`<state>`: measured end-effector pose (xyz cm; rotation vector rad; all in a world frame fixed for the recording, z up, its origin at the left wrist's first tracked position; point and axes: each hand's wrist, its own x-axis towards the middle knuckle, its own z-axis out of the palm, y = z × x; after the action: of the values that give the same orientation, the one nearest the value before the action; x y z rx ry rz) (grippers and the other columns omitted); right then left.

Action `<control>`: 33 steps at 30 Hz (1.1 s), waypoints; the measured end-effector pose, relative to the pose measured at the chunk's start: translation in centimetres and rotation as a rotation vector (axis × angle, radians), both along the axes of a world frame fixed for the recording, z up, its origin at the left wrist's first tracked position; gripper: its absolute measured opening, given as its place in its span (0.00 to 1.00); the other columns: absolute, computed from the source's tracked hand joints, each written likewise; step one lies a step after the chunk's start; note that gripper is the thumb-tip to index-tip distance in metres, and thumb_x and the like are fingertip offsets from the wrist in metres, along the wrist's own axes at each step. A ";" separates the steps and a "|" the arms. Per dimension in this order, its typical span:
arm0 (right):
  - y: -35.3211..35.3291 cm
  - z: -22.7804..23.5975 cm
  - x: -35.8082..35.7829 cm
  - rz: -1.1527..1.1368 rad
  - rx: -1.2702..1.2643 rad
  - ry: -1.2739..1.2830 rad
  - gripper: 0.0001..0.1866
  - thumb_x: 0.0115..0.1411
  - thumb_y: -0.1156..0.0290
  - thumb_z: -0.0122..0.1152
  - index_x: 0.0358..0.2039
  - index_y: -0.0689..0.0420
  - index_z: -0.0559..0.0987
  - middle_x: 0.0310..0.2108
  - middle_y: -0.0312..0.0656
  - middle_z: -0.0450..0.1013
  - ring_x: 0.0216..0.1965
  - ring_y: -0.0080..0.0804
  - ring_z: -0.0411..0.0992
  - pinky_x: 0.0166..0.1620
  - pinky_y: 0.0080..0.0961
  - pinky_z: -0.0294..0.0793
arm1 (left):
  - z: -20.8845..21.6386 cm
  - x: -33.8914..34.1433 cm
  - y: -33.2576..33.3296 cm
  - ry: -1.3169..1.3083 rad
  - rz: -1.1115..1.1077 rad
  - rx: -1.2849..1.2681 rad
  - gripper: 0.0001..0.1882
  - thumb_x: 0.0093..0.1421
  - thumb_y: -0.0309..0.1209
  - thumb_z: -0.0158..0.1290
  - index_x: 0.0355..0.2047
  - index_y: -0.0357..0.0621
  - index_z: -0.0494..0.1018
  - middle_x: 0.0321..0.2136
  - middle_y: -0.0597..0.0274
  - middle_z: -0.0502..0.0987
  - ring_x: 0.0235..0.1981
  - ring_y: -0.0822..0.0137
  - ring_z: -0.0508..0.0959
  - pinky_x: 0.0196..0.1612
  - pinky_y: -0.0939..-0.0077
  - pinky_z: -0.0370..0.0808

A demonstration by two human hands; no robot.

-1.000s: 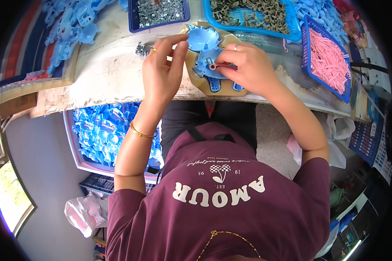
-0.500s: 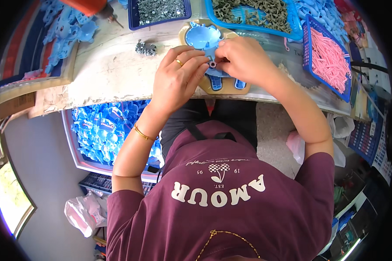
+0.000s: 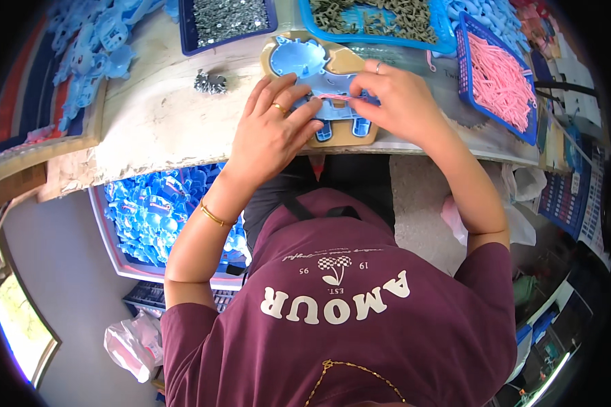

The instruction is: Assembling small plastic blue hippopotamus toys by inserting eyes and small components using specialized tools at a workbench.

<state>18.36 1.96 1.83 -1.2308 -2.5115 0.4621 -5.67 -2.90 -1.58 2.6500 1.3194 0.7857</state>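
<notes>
The shell, blue and hollow, lies open side up in the tan jig at the near edge of the desk. A pink strip runs across its lower half. The right hand appears to pinch the strip's right end between thumb and finger. The left hand has its fingers spread, thumb apart, with a fingertip beside the strip's left end; contact there cannot be confirmed.

Progress is judged partial. The shell is in the jig and the strip is across it; whether the strip is seated cannot be told, and no cover is on the shell.

The desk is pale and worn, its near edge chipped. It carries a cluster of metal bits, a dark blue tray of silver pieces, a light blue tray of olive pieces and a basket of pink strips. Blue parts are heaped at both far corners. Below the desk stands a filled bin; a plastic bag is near a grey wall.
</notes>
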 end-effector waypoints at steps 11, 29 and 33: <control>0.4 -1.0 0.7 -0.042 0.064 0.089 0.05 0.55 0.68 0.67 0.28 0.53 0.80 0.28 0.35 0.73 0.26 0.35 0.75 0.30 0.33 0.72 | 0.3 0.4 0.2 -0.046 -0.004 -0.051 0.16 0.59 0.32 0.60 0.48 0.49 0.79 0.51 0.61 0.76 0.60 0.52 0.69 0.66 0.51 0.64; 7.0 15.8 -15.4 0.386 -0.261 0.751 0.25 0.61 0.60 0.64 0.53 0.60 0.70 0.37 0.48 0.78 0.38 0.39 0.79 0.41 0.38 0.77 | 0.0 -3.0 2.3 -0.243 0.170 0.055 0.08 0.59 0.25 0.58 0.39 0.40 0.76 0.40 0.55 0.77 0.41 0.51 0.75 0.46 0.60 0.72; 8.0 18.3 -14.0 0.311 -0.505 0.639 0.25 0.61 0.62 0.66 0.52 0.62 0.70 0.38 0.48 0.77 0.39 0.35 0.79 0.47 0.34 0.77 | 0.5 -7.1 6.2 -0.072 0.346 0.216 0.04 0.59 0.30 0.59 0.34 0.45 0.79 0.33 0.60 0.77 0.37 0.54 0.75 0.40 0.60 0.72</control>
<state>4.34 9.98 20.09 -0.6554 -2.0688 1.3829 -12.80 3.33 -1.12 2.5459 1.7946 1.1112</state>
